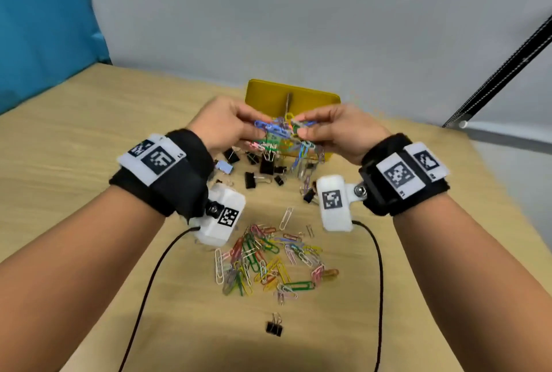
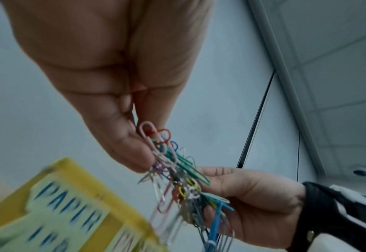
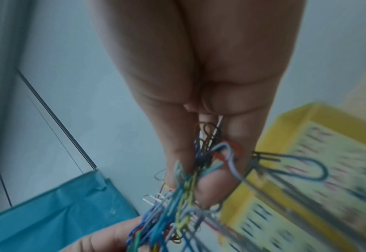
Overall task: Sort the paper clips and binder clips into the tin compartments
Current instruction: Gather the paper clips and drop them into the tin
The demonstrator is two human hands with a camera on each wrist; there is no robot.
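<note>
Both hands hold one tangled bunch of coloured paper clips (image 1: pixel 280 132) in the air, just in front of the yellow tin (image 1: pixel 291 96). My left hand (image 1: pixel 236 129) pinches the bunch's left side, my right hand (image 1: pixel 322 129) its right side. Some clips dangle from the bunch down towards the table. The left wrist view shows the tangle of clips (image 2: pixel 177 172) between my left fingertips (image 2: pixel 134 156) and the right hand (image 2: pixel 242 191). The right wrist view shows my right fingers (image 3: pixel 210 187) pinching the clips (image 3: pixel 188 184) near the tin (image 3: pixel 285 153), whose inside is hidden.
A loose pile of coloured paper clips (image 1: pixel 268 255) lies on the wooden table (image 1: pixel 89 132) near me. Black binder clips (image 1: pixel 265 165) are scattered below my hands, and one binder clip (image 1: pixel 274 325) lies alone at the front. Cables run from both wrist cameras.
</note>
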